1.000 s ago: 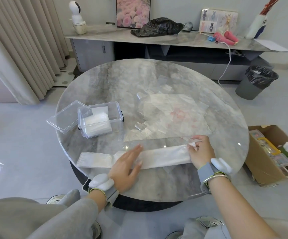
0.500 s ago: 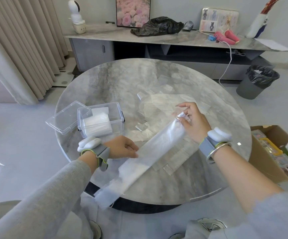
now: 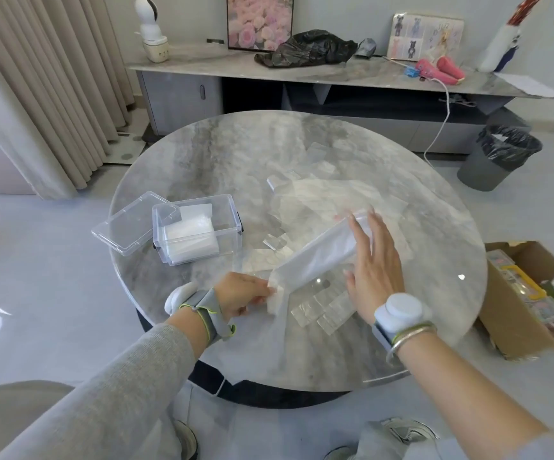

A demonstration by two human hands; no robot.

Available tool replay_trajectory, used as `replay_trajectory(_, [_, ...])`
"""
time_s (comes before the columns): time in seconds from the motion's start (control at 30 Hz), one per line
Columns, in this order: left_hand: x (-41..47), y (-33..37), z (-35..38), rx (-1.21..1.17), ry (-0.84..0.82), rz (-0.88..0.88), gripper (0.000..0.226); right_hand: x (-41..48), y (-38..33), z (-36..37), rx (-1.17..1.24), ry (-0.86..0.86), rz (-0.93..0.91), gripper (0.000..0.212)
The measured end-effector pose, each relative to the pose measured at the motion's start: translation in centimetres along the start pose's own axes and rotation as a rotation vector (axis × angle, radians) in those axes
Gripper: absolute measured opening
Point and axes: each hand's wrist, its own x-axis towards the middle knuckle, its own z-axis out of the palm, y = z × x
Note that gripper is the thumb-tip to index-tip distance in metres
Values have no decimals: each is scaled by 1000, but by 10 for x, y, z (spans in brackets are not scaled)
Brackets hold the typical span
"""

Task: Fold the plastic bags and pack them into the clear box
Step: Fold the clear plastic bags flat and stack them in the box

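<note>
A long folded strip of white plastic bag slants over the round marble table, doubled back on itself. My left hand pinches its lower folded end near the table's front. My right hand lies on the upper end with fingers straight, thumb apart. The clear box stands at the table's left with folded white bags inside. More loose clear bags lie spread across the middle of the table, beyond the strip.
The box's clear lid lies beside it at the left table edge. A cardboard box of items sits on the floor at right, a lined bin further back. A long sideboard stands behind the table.
The strip lay flat along the table's front, was lifted and swung diagonal, and is now folded shorter. My left hand went from pressing it flat to pinching its end; my right opened flat.
</note>
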Motion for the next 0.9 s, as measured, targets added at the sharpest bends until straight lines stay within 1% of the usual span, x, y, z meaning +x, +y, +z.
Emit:
replay_trajectory(0.1, [-3, 3, 10, -119, -46, -71, 8, -24, 4, 4, -43, -1, 4, 112])
replay_trajectory(0.2, [-5, 8, 17, -186, -82, -111, 13, -31, 3, 4, -16, -55, 5, 114])
replay_trajectory(0.27, [-5, 5, 20, -207, -73, -122, 10, -36, 0, 7, 18, -130, -48, 113])
replay_trajectory(0.37, [-5, -5, 22, -176, -30, -101, 7, -51, -9, 16, 61, -217, -208, 92])
replay_trajectory(0.47, [-3, -11, 22, -138, 48, -65, 4, -61, -17, 20, 115, -273, -319, 79])
replay_trajectory(0.57, [-1, -15, 19, -62, 107, -33, 14, -65, -20, 18, 166, -242, -430, 61])
replay_trajectory(0.67, [0, -18, 20, 15, 144, -2, 13, -74, -21, 23, 204, -230, -542, 44])
replay_trajectory(0.77, [-1, -21, 22, 76, 210, 57, 12, -86, -19, 34, 204, -249, -601, 30])
replay_trajectory(0.9, [-1, -26, 22, 255, 248, 222, 14, -95, -18, 39, 244, -262, -573, 27])
